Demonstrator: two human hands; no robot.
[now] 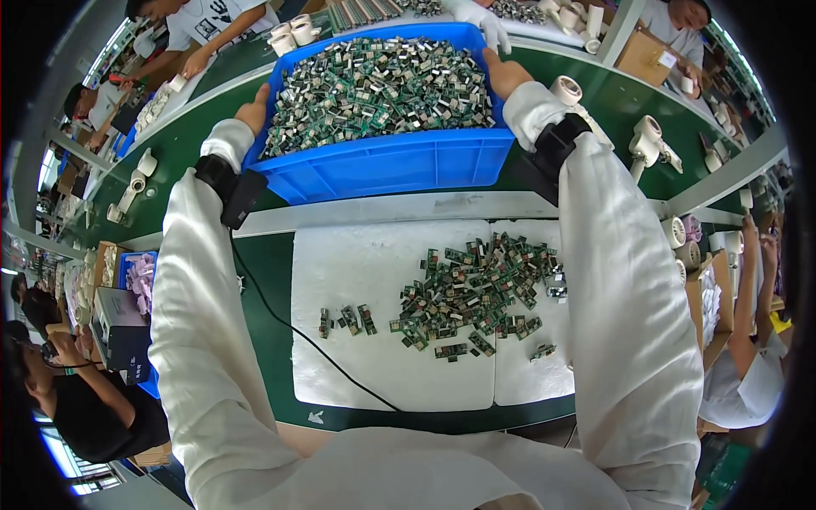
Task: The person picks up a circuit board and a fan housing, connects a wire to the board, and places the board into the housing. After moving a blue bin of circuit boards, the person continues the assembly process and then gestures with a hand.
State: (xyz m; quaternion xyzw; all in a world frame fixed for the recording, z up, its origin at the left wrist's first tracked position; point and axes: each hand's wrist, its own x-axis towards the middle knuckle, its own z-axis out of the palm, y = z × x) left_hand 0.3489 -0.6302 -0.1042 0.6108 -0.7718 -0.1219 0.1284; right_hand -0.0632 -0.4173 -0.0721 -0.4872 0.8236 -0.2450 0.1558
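A blue plastic bin [391, 167], heaped with small green circuit boards [374, 89], stands at the far side of the workbench. My left hand [252, 112] grips its left side, thumb pointing up along the wall. On the opposite side my right hand [508, 76] holds the bin near its far right corner. The bin and viewing angle hide most of the fingers of both hands. Between my forearms, a loose pile of similar circuit boards [476, 289] lies on white foam sheets [357, 263], with several set apart to the left.
A white-gloved hand [478, 19] of another person is at the bin's far edge. A metal rail [408, 206] crosses in front of the bin. White cylindrical housings [648, 140] lie to its right. A black cable [297, 327] runs from my left wrist over the foam. Co-workers sit around.
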